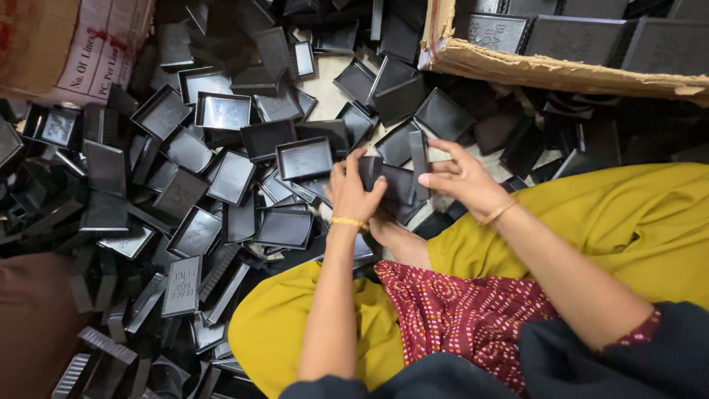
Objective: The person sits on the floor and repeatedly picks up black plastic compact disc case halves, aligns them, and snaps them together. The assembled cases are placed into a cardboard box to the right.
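I sit on the floor in yellow trousers. Both hands are held together just past my knees. My left hand (353,193) grips one end of a small stack of black plastic tray lids (399,188). My right hand (464,179) holds the other end, its fingers spread over the stack's edge. A gold bangle sits on each wrist. A bare foot shows just under the hands.
A large heap of loose black plastic trays (221,177) covers the floor to the left and ahead. A torn cardboard box (546,70) at the top right holds more black trays. Another cardboard box (66,44) stands at the top left. A brown surface (29,325) lies at the lower left.
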Motion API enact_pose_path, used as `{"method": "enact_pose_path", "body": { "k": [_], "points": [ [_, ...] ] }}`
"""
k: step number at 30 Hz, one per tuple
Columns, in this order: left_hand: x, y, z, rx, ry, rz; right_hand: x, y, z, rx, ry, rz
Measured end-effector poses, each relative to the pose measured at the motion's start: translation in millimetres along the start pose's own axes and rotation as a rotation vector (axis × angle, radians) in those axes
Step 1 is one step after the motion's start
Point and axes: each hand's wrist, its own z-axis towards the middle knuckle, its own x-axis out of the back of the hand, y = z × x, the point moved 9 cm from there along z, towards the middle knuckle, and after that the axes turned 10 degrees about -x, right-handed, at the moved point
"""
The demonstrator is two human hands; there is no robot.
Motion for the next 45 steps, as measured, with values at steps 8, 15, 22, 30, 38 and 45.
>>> {"method": "enact_pose_path", "body": {
  "k": [8,15,22,30,38,45],
  "points": [
    [0.8,48.8,-8.7,-0.108,0.094,-1.189,-61.3,-28.2,-27.4,0.191,0.010,-0.071],
    [-11.5,48.2,-8.2,-0.141,0.091,-1.314,-60.5,-19.1,-26.3,0.182,0.081,-0.159],
    [25.0,33.7,3.1,-0.259,0.193,-0.686,-84.2,7.6,-33.8,-0.255,-0.328,-0.043],
    [70.6,38.4,-3.8,-0.214,0.576,-0.255,-89.5,-36.3,-59.7,0.288,0.328,-0.988],
    [66.6,3.7,31.7,-0.229,-0.042,0.709,23.0,-152.3,-75.1,0.467,0.227,0.375],
    [73.2,-25.0,23.0,-0.102,-0.046,0.310,-13.3,-79.2,1.1,0.374,0.396,-0.740]
  ]
}}
